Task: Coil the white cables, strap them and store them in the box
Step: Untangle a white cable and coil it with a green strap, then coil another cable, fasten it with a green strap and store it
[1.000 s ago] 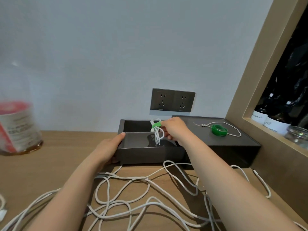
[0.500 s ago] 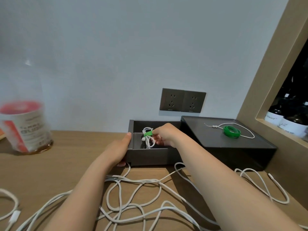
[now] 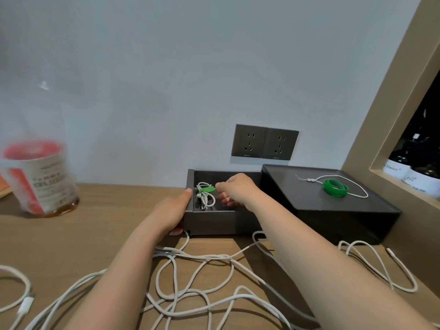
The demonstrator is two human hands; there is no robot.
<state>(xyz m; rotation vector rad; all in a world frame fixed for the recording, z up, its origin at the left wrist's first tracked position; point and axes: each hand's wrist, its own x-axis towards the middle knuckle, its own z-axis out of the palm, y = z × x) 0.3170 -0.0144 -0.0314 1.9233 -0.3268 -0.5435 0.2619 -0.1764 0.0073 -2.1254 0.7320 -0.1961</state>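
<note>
Reference: the box (image 3: 214, 222) is the dial centre, with 12 o'clock toward the wall. The box is dark grey and open-topped. It stands on the wooden table (image 3: 71, 236), rear wall close to the room wall. The coiled cable (image 3: 206, 198) lies inside the box, in its left half, bound by a green strap (image 3: 205, 189). The left hand (image 3: 170, 211) grips the box at the 8 o'clock corner, thumb on the rim of the left wall, fingers curled under the front edge. The right hand (image 3: 238, 190) reaches over the front wall from 5 o'clock. Its thumb and forefinger appear to pinch the free end of the green strap, though the contact is small in the view. The other fingers curl down into the box. At 3 o'clock, just beside the box, stands a dark case (image 3: 345, 217). Its top carries a green roll (image 3: 335, 187) and a thin white cord (image 3: 309, 180). At 12 to 1 o'clock, a double wall socket (image 3: 264, 145) sits above the rear wall. At 9 o'clock, well apart, stands a blurred bottle (image 3: 38, 177) with a red label; bare wood lies between it and the box. From 5 to 7 o'clock, loose white cables (image 3: 202, 258) tangle across the table up to the front wall, passing beneath both forearms. Beyond the case, a wooden niche frame (image 3: 381, 115) encloses dark bottles (image 3: 414, 172).
</note>
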